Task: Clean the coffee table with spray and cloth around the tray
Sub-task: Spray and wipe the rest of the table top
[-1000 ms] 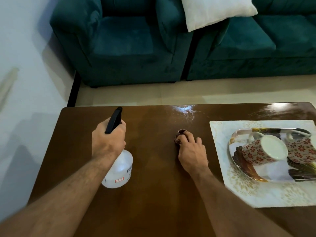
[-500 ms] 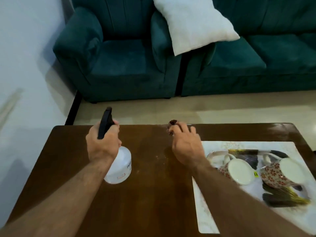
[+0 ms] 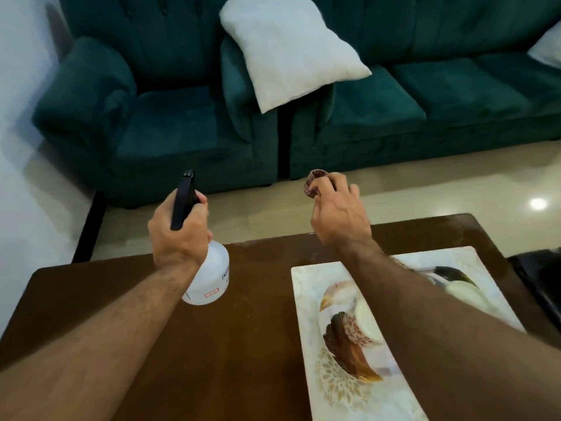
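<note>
Left hand [image 3: 179,235] grips translucent white spray bottle [image 3: 209,276]; right hand [image 3: 338,217] clutches bunched maroon cloth [image 3: 312,183] above brown wooden coffee table [image 3: 249,344].

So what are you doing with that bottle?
A person is cleaning a brown coffee table. The left hand grips a spray bottle by its black trigger top, held above the table. The right hand holds a bunched cloth, lifted off the wood near the far edge. A tray with cups sits on the right, partly hidden by the arm.

Dim, soft, motion-blurred; floor [image 3: 394,205] glare
</note>
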